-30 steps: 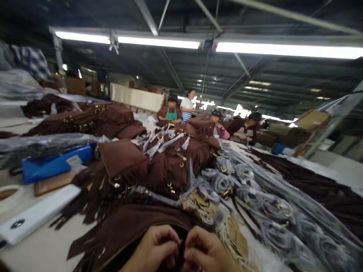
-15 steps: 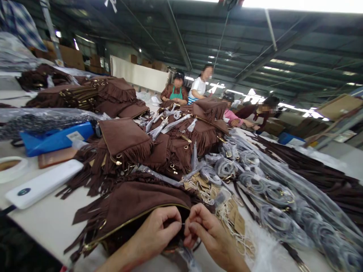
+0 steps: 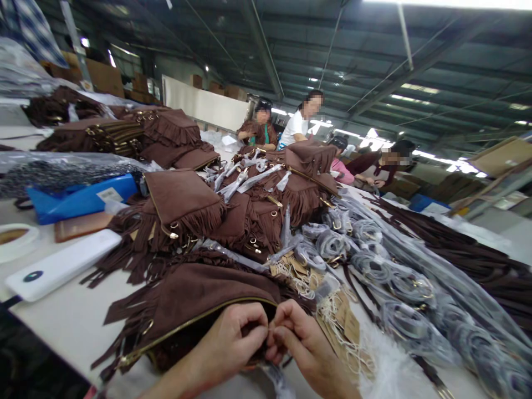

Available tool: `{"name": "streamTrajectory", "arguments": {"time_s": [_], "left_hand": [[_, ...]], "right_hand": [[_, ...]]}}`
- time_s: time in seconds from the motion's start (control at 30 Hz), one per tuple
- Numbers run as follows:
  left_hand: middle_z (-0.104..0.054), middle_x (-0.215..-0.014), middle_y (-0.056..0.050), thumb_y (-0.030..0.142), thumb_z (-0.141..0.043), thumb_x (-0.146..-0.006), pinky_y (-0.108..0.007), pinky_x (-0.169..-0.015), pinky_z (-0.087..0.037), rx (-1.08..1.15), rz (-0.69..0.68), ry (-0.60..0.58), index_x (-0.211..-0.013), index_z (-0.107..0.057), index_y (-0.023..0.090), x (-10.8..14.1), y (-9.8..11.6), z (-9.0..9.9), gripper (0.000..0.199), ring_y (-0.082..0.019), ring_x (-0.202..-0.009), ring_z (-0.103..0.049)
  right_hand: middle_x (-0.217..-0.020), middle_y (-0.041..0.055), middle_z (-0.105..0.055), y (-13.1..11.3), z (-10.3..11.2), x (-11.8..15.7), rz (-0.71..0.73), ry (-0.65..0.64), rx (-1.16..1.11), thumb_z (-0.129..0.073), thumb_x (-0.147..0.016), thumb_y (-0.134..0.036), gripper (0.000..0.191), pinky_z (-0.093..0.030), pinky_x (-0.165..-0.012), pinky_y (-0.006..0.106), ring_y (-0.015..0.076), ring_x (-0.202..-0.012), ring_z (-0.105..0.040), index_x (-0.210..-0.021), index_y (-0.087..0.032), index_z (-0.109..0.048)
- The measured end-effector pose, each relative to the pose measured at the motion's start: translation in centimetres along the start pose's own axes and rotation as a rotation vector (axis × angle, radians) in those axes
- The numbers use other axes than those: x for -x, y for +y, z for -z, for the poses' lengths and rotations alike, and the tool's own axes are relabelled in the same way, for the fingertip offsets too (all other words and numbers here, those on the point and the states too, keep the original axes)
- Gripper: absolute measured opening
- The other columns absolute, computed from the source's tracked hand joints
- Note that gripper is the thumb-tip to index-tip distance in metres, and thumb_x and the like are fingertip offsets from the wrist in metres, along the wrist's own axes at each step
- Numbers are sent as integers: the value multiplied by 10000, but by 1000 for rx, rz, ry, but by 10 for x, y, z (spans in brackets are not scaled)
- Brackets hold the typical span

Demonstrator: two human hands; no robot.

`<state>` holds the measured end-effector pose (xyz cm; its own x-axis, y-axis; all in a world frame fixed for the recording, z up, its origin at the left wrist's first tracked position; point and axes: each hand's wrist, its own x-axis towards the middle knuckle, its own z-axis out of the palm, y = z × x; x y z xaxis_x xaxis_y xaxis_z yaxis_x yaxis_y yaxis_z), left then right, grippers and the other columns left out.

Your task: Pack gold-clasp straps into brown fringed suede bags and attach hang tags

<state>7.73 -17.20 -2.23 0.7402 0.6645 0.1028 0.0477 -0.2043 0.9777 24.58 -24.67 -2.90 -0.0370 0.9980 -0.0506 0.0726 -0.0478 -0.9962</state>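
A dark brown fringed bag (image 3: pixel 216 282) lies in front of me with its gold zip open toward me. Over its open mouth, my left hand (image 3: pixel 243 332) is closed in a pinch. My right hand (image 3: pixel 293 338) pinches right beside it, the fingertips of both hands meeting. Between them they hold what looks like a thin pale string, mostly hidden by the fingers. Below the hands, a clear plastic-wrapped piece (image 3: pixel 276 379) hangs at the bag's edge. Brown card tags (image 3: pixel 344 316) with white strings lie just right of my right hand.
More fringed bags (image 3: pixel 183 199) are piled ahead. Plastic-wrapped coiled straps (image 3: pixel 407 282) spread along the right. At left lie a white power bank (image 3: pixel 62 266), a tape roll (image 3: pixel 16 241) and a blue package (image 3: pixel 83 197). Co-workers (image 3: pixel 297 124) are at the table's far side.
The two hands have come slightly closer together, and the pale string seen between their fingertips is now nearly covered. The view has shifted a little; co-workers have moved their arms.
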Motion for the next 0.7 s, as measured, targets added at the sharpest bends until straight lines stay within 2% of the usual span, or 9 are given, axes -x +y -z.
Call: {"name": "streamTrajectory", "arguments": {"time_s": [0.17, 0.3, 0.4, 0.53, 0.7], "left_hand": [[-545, -627, 31, 163, -467, -779, -199, -573, -347, -27, -6, 29, -655, -509, 181, 0, -5, -4, 132, -118, -605, -471], [-499, -613, 30, 153, -445, -781, -214, -572, -316, -156, -89, 91, -625, -447, 189, -2, -8, -8, 160, -118, -599, -449], [-477, -613, 33, 150, -451, -776, -220, -574, -304, -198, -122, 140, -624, -440, 190, -4, -9, -10, 157, -119, -602, -440], [-476, -629, 36, 176, -466, -788, -217, -589, -324, -134, -49, 126, -654, -458, 190, -5, -12, -7, 135, -124, -618, -448], [-484, -640, 29, 214, -472, -799, -226, -600, -330, -118, -26, 115, -658, -469, 188, -3, -10, -3, 143, -134, -636, -453]], "right_hand": [[-658, -18, -652, 4, -2, -1, 15, 26, 79, -581, -888, -623, 423, -540, -544, 217, 126, -578, -662, -847, -209, -505], [-629, -20, -643, 7, -4, -3, 42, 54, 153, -544, -905, -627, 421, -526, -517, 216, 124, -548, -632, -835, -214, -506], [-644, -43, -630, 7, -5, -4, 19, 85, 68, -617, -865, -621, 420, -527, -545, 221, 120, -561, -626, -864, -223, -484], [-708, -53, -650, 2, -7, -5, -72, 69, -153, -757, -765, -588, 497, -537, -637, 231, 127, -666, -672, -926, -228, -455], [-758, -19, -707, 1, -6, -5, -88, 47, -172, -737, -791, -579, 467, -528, -642, 219, 135, -712, -698, -865, -225, -441]]}}
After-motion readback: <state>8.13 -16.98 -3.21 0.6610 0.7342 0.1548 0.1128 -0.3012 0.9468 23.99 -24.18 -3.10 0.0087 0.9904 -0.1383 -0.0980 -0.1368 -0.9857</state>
